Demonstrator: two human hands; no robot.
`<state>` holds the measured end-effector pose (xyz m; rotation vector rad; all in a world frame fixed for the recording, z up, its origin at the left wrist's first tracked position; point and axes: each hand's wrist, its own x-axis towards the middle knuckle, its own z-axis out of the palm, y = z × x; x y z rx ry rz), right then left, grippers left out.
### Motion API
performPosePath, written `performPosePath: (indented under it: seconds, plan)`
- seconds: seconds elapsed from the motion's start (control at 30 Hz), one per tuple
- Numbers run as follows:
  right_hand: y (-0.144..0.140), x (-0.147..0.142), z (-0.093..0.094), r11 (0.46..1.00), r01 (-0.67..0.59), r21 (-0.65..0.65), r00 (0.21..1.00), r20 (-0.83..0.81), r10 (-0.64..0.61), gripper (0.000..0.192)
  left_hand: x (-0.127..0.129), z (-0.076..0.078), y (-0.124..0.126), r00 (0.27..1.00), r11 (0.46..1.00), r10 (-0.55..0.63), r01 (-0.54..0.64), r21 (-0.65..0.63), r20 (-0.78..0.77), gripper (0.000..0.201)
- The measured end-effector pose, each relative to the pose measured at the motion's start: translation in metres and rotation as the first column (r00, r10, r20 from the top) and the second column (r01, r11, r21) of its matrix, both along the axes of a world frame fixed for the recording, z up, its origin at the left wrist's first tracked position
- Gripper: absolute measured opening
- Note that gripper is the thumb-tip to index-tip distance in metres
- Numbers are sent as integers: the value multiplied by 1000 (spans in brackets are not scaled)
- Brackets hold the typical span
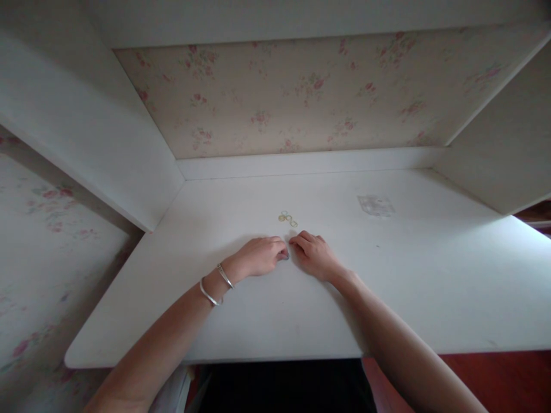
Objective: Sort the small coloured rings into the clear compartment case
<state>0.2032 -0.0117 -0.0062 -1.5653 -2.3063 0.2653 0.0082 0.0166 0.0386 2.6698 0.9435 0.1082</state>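
1. White desk filled the view, a smooth matte top set into an alcove with white side panels rising at left and right.
2. At its middle the left hand and right hand lay knuckles up on the top, fingertips almost meeting.
3. Left-hand fingers were curled in, thumb and forefinger pinched at a small dark bit on the top; it was too small to tell what it was or whether it was truly gripped.
4. Right-hand fingers were bent and loosely spread, tips down on the top near that same spot; I could not tell whether they held anything.
5. Just beyond the fingertips lay a small cluster of rings, thin yellowish-green loops touching one another, flat on the desk and apart from both hands.
6. Two silver bangles sat on the left wrist; both forearms were bare.
7. Farther right on the top was a faint grey smudge, well apart from the hands.
8. Behind the desk ran a low white ledge, and above it a back wall of pale wallpaper with small pink flowers; the same paper showed at far left.
9. Below the front edge, dark cloth and a strip of reddish floor showed.
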Motion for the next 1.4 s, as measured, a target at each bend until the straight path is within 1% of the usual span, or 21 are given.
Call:
performPosePath:
  seconds: [0.13, 0.2, 0.3, 0.4, 0.47, 0.57, 0.7, 0.8, 0.9, 1.0, 1.23, 1.4]
  plan:
    - [0, 0, 0, 1000, -9, -1, 1000, 2, 9, 24, 1, -1, 1, 1000, 1000, -1, 1, -16, 0, 24]
    - [-1, 1, -1, 1000, -10, 5, 1000, -1, 10, 24, 1, 0, 2, 1000, 999, 0, 1, -38, 26, 23]
    - [-1, 1, -2, 1000, -9, 18, 1000, -2, 9, 25, -2, 3, 4, 993, 996, 24, -14, -83, 117, 21]
    - [-1, 1, -2, 1000, 4, 30, 1000, -16, -3, 26, -11, 3, 8, 965, 986, 114, -81, -146, 236, 18]
    - [0, 1, -2, 999, 29, 37, 999, -35, -28, 26, -19, -2, 11, 928, 964, 215, -154, -215, 303, 20]
    - [4, 2, -3, 993, 104, 51, 993, -63, -100, 24, -33, -17, 14, 859, 912, 354, -229, -341, 370, 23]
    - [17, 9, -9, 969, 244, 42, 965, -115, -238, 24, -43, -36, 19, 781, 851, 471, -279, -446, 410, 24]
    - [28, 14, -13, 944, 328, 34, 935, -154, -320, 27, -44, -42, 23, 745, 815, 528, -310, -490, 407, 26]
    - [37, 16, -15, 929, 368, 46, 921, -156, -357, 27, -43, -42, 24, 728, 794, 551, -308, -524, 408, 27]
    - [41, 14, -14, 928, 370, 41, 924, -116, -363, 26, -42, -39, 22, 732, 791, 544, -287, -540, 409, 26]
    - [37, 10, -12, 956, 291, 45, 956, -66, -287, 25, -41, -36, 20, 742, 803, 530, -285, -522, 410, 25]
    - [38, 8, -10, 961, 268, 70, 962, -71, -263, 27, -40, -36, 19, 753, 815, 522, -303, -494, 400, 27]
